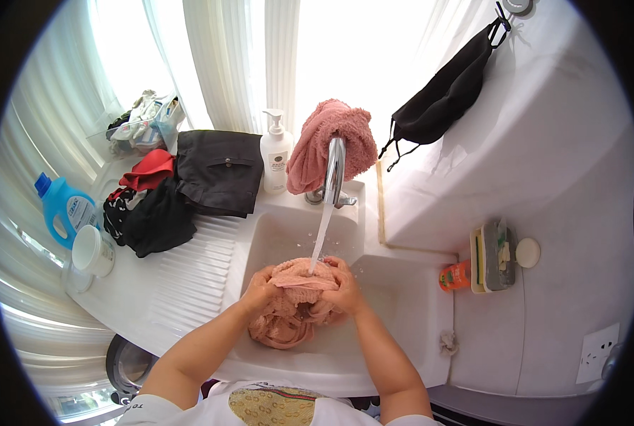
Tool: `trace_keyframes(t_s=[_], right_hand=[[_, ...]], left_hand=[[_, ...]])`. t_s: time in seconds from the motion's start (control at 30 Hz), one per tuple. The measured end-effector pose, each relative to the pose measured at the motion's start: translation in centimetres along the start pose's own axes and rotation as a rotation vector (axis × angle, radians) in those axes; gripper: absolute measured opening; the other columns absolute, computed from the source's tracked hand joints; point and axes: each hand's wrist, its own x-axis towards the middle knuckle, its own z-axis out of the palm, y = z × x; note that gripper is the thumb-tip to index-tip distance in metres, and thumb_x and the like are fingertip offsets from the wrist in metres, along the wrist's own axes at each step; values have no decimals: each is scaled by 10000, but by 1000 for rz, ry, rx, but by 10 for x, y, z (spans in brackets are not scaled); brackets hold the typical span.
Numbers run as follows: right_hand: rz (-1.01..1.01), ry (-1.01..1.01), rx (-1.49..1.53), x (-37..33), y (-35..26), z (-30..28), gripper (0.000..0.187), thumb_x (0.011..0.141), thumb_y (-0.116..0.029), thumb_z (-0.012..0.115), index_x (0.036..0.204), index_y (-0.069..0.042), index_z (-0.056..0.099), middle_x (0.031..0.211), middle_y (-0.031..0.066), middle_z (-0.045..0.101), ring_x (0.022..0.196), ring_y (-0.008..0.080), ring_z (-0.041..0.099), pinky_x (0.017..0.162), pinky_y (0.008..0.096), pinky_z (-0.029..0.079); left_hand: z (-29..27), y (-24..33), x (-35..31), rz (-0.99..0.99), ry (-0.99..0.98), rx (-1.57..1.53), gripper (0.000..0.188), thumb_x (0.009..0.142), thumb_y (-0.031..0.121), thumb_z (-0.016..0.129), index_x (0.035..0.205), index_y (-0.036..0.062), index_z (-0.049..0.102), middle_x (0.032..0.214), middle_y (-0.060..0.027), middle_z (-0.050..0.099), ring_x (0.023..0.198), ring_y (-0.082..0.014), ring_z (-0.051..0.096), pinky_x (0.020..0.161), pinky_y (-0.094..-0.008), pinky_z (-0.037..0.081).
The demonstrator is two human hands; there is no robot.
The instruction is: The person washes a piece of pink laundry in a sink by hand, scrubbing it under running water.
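A wet, bunched pink towel (pixel 285 328) is held up inside the white sink (pixel 402 298), its lower folds hanging toward the basin. My left hand (pixel 260 287) grips its left side, and my right hand (pixel 344 285) grips the right side, fingers partly hidden in the cloth. Water pours from the chrome faucet (pixel 337 163) onto the top of the towel between both hands, with drops splashing around. A second pink cloth (pixel 331 145) is draped behind and over the faucet's upper part.
Left of the sink, a ribbed washboard (pixel 196 273) adjoins dark folded clothes (pixel 221 170), a red cloth (pixel 149 170), a blue detergent bottle (pixel 68 213) and a white tub (pixel 93 252). A pump bottle (pixel 276 153) stands behind. Right are an orange bottle (pixel 455 275) and a brush holder (pixel 494 259).
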Motion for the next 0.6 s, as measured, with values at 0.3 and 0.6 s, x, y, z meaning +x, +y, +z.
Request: trace_keyframes(t_s=[0.3,0.6], right_hand=[[236,83,827,-10,10,57,710,791,-105,684,1399,7,333,1288,134,514,1158,208,517,988,330,422],[-11,402,-353,-19,-26,86,778,734,-326,785,1338,-9,411,1284,227,478,1239,346,433,1019,414,382]], left_hand=[[-7,3,12,-310,128,-801,499,798,249,548,1230,3,501,1184,-167,575,1110,-283,565,972,-451,464],[9,4,-4,-455,-149,-456,920,818,769,417,1494,176,226,1543,-117,200,1415,-305,189,1036,-604,262]])
